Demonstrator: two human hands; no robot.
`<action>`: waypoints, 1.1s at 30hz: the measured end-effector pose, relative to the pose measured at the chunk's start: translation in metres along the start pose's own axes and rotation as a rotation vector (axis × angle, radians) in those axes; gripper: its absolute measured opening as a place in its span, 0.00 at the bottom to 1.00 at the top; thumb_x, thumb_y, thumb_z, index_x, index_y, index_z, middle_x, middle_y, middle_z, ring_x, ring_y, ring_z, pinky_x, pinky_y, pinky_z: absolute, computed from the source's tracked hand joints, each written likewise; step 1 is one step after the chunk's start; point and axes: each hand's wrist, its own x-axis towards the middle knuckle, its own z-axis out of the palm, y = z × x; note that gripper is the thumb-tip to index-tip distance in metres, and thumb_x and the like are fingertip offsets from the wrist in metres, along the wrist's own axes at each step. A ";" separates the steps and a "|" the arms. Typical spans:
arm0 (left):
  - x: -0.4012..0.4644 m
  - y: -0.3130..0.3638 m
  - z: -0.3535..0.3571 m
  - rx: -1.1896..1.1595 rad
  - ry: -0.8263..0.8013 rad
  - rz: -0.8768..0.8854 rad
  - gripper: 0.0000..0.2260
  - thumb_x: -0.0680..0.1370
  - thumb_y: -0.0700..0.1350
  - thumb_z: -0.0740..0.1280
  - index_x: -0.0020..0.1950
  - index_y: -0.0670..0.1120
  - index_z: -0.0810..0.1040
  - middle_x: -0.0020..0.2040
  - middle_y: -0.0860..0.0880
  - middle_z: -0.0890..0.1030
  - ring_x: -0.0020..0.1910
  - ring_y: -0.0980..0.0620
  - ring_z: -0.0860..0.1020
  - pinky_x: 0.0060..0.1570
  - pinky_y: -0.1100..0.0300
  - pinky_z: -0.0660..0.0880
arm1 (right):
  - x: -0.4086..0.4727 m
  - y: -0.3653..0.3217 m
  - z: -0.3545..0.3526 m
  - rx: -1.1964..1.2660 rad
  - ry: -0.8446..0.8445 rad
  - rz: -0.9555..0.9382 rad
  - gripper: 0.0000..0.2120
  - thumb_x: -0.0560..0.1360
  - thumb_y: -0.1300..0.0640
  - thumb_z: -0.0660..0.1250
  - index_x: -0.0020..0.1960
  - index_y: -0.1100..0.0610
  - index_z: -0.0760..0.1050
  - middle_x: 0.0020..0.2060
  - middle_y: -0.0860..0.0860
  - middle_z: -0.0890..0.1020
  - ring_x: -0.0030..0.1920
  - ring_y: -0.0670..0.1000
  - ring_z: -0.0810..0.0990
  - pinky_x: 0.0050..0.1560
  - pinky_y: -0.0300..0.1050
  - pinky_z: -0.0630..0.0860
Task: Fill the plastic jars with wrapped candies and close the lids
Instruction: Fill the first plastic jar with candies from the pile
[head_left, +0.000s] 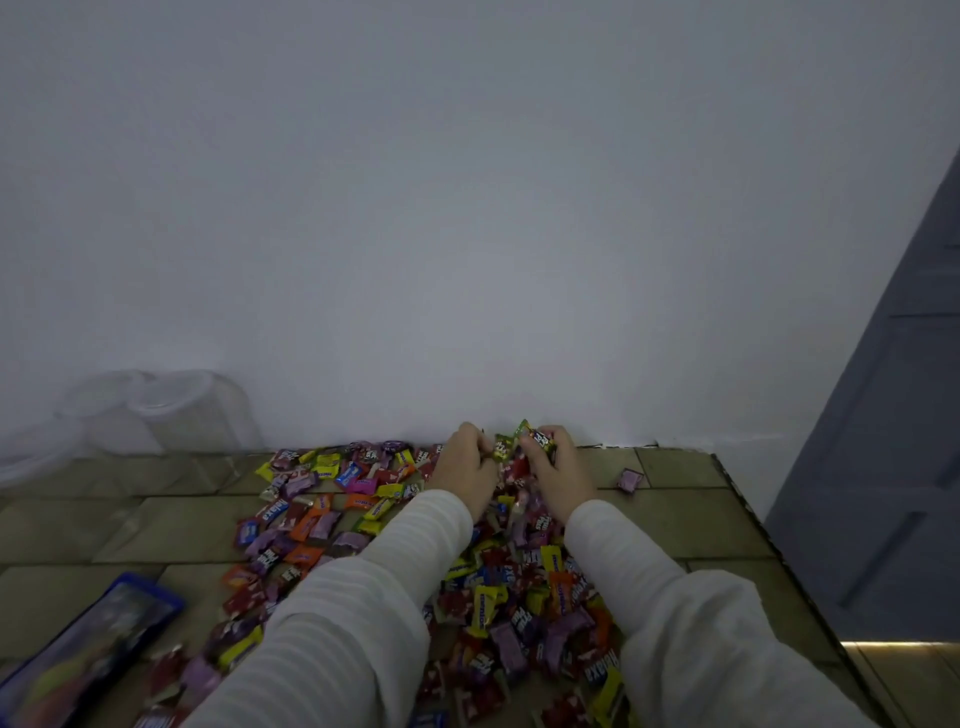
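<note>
— White ribbed sleeves (363, 597) lead where?
— Both the left hand (464, 464) and right hand (558, 470) pinch colourful wrapped candies (511, 447) off the worktop (670, 514) heap.
— Next?
— Probably carrying them left to the clear plastic jars (171, 415).

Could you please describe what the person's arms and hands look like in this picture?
Both arms wear long white sleeves with fine horizontal ribbing, reaching to the wrists. The left hand and right hand are bare: no gloves, rings or watch show.
</note>
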 end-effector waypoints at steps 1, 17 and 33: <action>-0.004 0.000 -0.004 -0.023 0.016 -0.021 0.03 0.76 0.37 0.58 0.47 0.45 0.67 0.40 0.50 0.70 0.40 0.49 0.70 0.34 0.60 0.64 | -0.003 -0.003 0.001 0.018 0.005 0.004 0.14 0.79 0.48 0.60 0.58 0.57 0.69 0.50 0.52 0.77 0.52 0.52 0.75 0.53 0.47 0.72; -0.065 0.031 -0.052 -0.335 0.189 -0.023 0.12 0.75 0.40 0.64 0.36 0.48 0.62 0.31 0.52 0.66 0.29 0.53 0.63 0.33 0.59 0.63 | -0.061 -0.077 -0.002 0.458 0.215 0.108 0.16 0.76 0.42 0.63 0.46 0.55 0.76 0.42 0.55 0.78 0.41 0.51 0.73 0.42 0.44 0.71; -0.137 0.057 -0.082 -0.717 0.183 0.001 0.08 0.80 0.45 0.60 0.43 0.47 0.76 0.31 0.53 0.70 0.31 0.53 0.68 0.32 0.59 0.65 | -0.131 -0.119 -0.018 0.803 0.197 0.266 0.15 0.78 0.46 0.61 0.39 0.55 0.69 0.29 0.50 0.70 0.27 0.49 0.68 0.33 0.42 0.66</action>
